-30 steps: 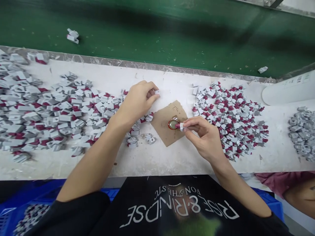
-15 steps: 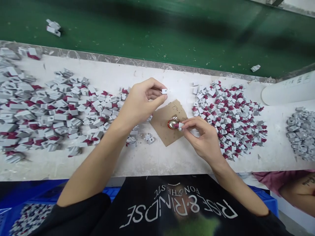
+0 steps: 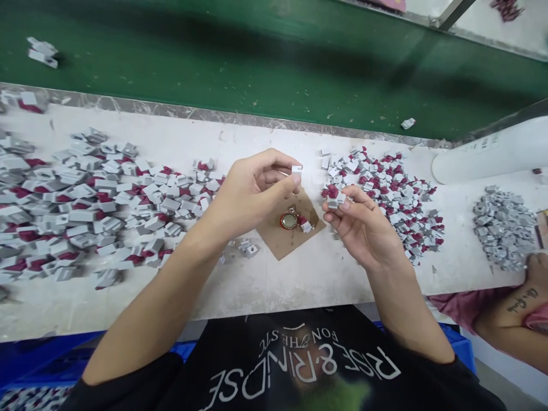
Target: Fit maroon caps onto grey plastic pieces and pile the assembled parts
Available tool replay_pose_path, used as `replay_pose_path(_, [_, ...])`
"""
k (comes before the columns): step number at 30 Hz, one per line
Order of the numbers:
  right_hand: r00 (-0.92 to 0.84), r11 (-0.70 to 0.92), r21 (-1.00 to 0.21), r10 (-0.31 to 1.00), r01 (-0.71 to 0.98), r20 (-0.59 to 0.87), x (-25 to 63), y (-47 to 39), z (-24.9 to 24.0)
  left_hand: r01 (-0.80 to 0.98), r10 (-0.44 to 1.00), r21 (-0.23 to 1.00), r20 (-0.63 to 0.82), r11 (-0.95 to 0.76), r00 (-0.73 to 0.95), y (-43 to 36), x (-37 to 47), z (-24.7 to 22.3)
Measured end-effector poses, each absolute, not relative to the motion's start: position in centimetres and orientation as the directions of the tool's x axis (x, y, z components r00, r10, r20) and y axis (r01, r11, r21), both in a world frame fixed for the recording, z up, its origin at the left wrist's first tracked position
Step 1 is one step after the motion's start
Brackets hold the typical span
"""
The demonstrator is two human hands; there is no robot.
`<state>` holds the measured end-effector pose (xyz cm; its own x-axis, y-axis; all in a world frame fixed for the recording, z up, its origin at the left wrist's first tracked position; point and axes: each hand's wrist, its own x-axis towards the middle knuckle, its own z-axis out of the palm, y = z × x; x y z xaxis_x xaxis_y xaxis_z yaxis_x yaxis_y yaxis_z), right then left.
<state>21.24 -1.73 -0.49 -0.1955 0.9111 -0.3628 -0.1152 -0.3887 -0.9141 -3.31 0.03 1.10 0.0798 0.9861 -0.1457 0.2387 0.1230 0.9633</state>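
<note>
My left hand (image 3: 250, 197) is closed, pinching a small pale grey block (image 3: 297, 170) between thumb and fingertips above the cardboard. My right hand (image 3: 372, 231) has its fingertips on a grey block with a maroon part (image 3: 334, 197), at the near-left edge of the right-hand pile. Below and between the hands lies a brown cardboard square (image 3: 280, 246). A small round red-rimmed dish (image 3: 289, 220) with something shiny in it sits there. Just right of the dish, another grey-and-maroon piece (image 3: 305, 224) rests on the cardboard.
Grey-and-maroon pieces form a wide pile (image 3: 85, 214) on the left and another pile (image 3: 398, 194) on the right. Farther right are a heap of plain grey pieces (image 3: 503, 228), a white cylinder (image 3: 492, 149) and a co-worker's arm (image 3: 509, 314). A green belt (image 3: 240, 63) runs behind.
My right hand has let go of the grey-and-maroon piece, which now lies by the dish, and has moved up and right to another one. My left hand still holds its block.
</note>
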Motion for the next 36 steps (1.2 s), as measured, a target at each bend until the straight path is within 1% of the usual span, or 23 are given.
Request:
replay_pose_path(4, [-0.222, -0.467, -0.862, 0.877, -0.196, -0.425, 21.4, -1.2, 0.2, 0.148, 0.988, 0.984, -0.114, 0.098, 0.1, -0.1, -2.8, 1.4])
replay_pose_path(8, [-0.276, -0.54, -0.776, 0.839, -0.327, -0.468, 21.3, -1.2, 0.3, 0.159, 0.989, 0.982, -0.114, 0.099, 0.091, -0.2, -3.1, 1.1])
replay_pose_path(11, [-0.259, -0.532, -0.78, 0.845, -0.329, -0.468, 21.0, -1.0, -0.2, 0.166, 0.992, 0.982, -0.102, 0.089, 0.074, -0.3, -3.4, 0.8])
replay_pose_path(13, [-0.206, -0.473, -0.846, 0.878, -0.245, -0.431, 20.7, -0.8, -0.9, 0.182, 0.993, 0.979, -0.102, 0.092, 0.051, -0.3, -3.6, 0.6])
replay_pose_path(14, [-0.159, -0.411, -0.895, 0.909, -0.174, -0.386, 20.6, -0.7, -1.2, 0.198, 0.994, 0.976, -0.104, 0.094, 0.037, -0.4, -3.7, 0.4])
replay_pose_path(16, [-0.046, -0.228, -0.973, 0.972, 0.022, -0.229, 20.4, -0.5, -1.7, 0.243, 0.995, 0.965, -0.101, 0.096, 0.008, -0.5, -3.9, 0.0])
replay_pose_path(18, [-0.001, -0.056, -0.974, 0.998, 0.22, -0.057, 20.2, -0.4, -2.0, 0.286, 0.995, 0.953, -0.104, 0.102, -0.006, -0.7, -4.3, -0.4])
replay_pose_path(19, [-0.019, 0.0, -0.956, 1.0, 0.293, -0.006, 20.1, -0.3, -2.0, 0.299, 0.994, 0.948, -0.11, 0.107, -0.009, -0.8, -4.4, -0.5])
replay_pose_path(22, [-0.158, 0.106, -0.896, 0.987, 0.43, 0.041, 19.7, 0.0, -1.9, 0.336, 0.992, 0.934, -0.124, 0.121, -0.011, -1.0, -4.8, -0.9])
replay_pose_path(26, [-0.326, 0.284, -0.779, 0.939, 0.558, 0.109, 19.0, 0.4, -1.7, 0.433, 0.991, 0.894, -0.132, 0.115, 0.01, -1.3, -5.0, -1.3])
replay_pose_path(29, [-0.397, 0.373, -0.71, 0.907, 0.598, 0.141, 18.8, 0.7, -1.9, 0.457, 0.982, 0.88, -0.176, 0.126, 0.07, -1.6, -5.0, -1.7])
replay_pose_path(32, [-0.422, 0.399, -0.678, 0.895, 0.617, 0.143, 18.9, 0.8, -2.1, 0.459, 0.971, 0.877, -0.214, 0.141, 0.11, -1.7, -4.9, -2.0])
replay_pose_path(36, [-0.466, 0.412, -0.661, 0.879, 0.628, 0.105, 19.3, 0.6, -2.1, 0.476, 0.969, 0.867, -0.223, 0.146, 0.11, -1.5, -4.8, -2.1])
